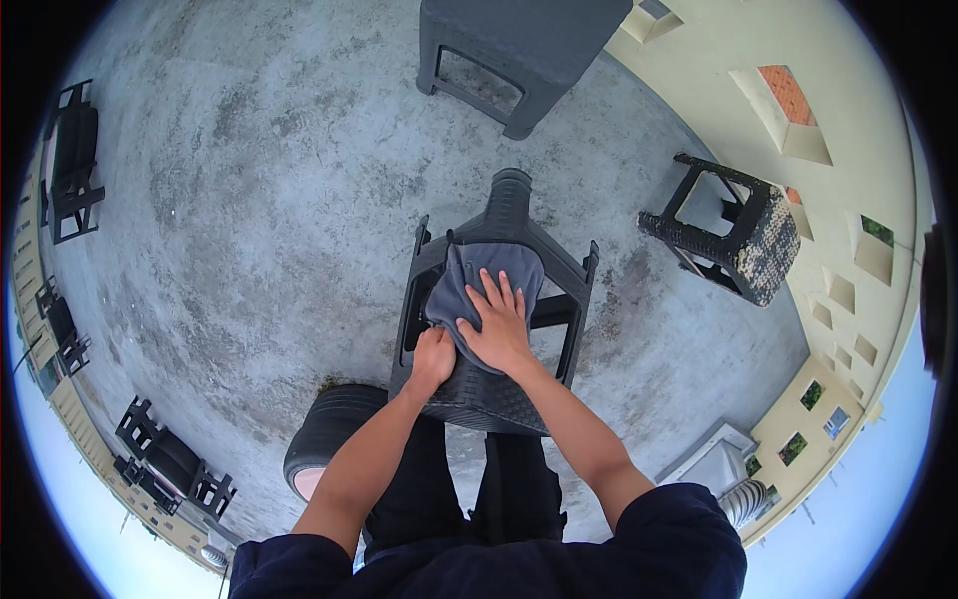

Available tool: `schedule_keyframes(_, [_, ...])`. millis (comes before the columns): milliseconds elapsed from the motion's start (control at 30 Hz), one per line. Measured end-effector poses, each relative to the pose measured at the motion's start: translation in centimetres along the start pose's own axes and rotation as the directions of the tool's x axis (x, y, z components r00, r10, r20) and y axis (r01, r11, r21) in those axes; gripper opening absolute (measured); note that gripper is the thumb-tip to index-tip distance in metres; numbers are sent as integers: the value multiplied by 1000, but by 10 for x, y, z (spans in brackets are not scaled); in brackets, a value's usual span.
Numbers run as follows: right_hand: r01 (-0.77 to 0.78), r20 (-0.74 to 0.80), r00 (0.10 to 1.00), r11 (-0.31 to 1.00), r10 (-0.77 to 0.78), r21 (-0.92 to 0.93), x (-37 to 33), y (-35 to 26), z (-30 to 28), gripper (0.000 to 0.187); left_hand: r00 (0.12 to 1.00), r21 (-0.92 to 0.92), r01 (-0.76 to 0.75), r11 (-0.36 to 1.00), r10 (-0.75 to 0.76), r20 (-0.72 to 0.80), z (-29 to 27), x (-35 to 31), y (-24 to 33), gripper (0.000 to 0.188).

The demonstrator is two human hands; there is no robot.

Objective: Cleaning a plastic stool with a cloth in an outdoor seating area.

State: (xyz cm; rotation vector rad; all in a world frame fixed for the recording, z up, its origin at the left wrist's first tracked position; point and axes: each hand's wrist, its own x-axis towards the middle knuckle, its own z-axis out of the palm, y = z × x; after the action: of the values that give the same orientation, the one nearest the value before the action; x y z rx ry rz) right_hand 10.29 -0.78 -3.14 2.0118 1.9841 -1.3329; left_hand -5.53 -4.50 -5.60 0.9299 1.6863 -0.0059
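A dark plastic stool [479, 401] lies tipped in front of me, its woven-look face close to my legs and its legs pointing away. Over its middle is spread a grey cloth [529, 262]. My right hand [499, 334] presses flat on this cloth, fingers apart. Beside it, my left hand [433, 359] is closed in a fist at the cloth's near left edge and seems to grip it; the fingertips are hidden.
A dark grey stool [519, 40] stands ahead, a paint-speckled black stool [768, 240] to the right. Near my left leg is a black tyre-like round object [334, 424]. Several black stools, such as one stool [72, 160], are at far left. A pale wall [858, 90] bounds the right.
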Motion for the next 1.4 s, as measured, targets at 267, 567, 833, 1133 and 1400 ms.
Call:
schedule_keyframes(267, [-204,58,977,977,207,-54,70,19,-6,78,1000,-35,-12,999,12,7,-6,-12,12,42])
schedule_keyframes(567, [-431,20,901,899,434,-82,246,97,-16,83,999,-42,14,999,-12,44,-2,-10,6,50])
schedule_keyframes(833, [-368,51,926,925,374,-96,215,77,-15,68,999,24,4,1000,-5,49,-8,-11,20,54])
schedule_keyframes(1133, [-267,102,950,938,294,-222,218,80,-11,58,999,1,3,1000,-3,44,-7,1,21,55])
schedule_keyframes(1400, [-279,-96,948,940,302,198,124,145,19,56,999,-63,35,997,-33,21,-16,5,3,54])
